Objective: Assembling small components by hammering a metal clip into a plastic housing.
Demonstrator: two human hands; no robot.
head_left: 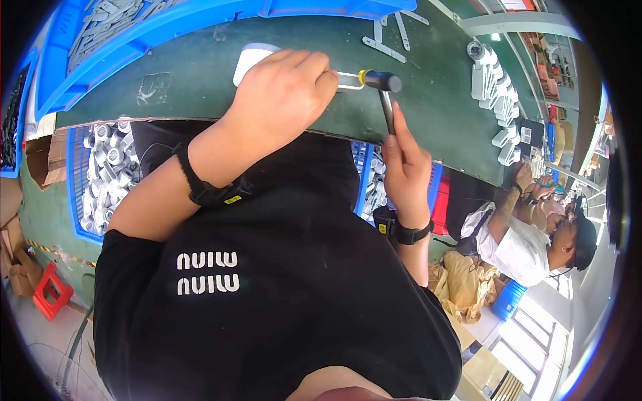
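Over the green tabletop (441, 87), my left hand (284, 87) is closed round a white part (251, 61) with a rounded end. A pale slotted bar (350, 81) sticks out past its fingers on the right; whether it is joined to the white part is hidden by the hand. My right hand (406, 170) grips the handle of a small hammer (382, 81), which has a black head with a yellow ring. The hammer head is at the right end of the slotted bar; I cannot tell if they touch.
A blue bin (194, 20) of flat grey strips stands at the far left. Several loose strips (384, 49) lie farther back. White round-ended parts (495, 90) line the right side. Blue crates (75, 194) of similar parts sit below the edge. A person (518, 244) works at the right.
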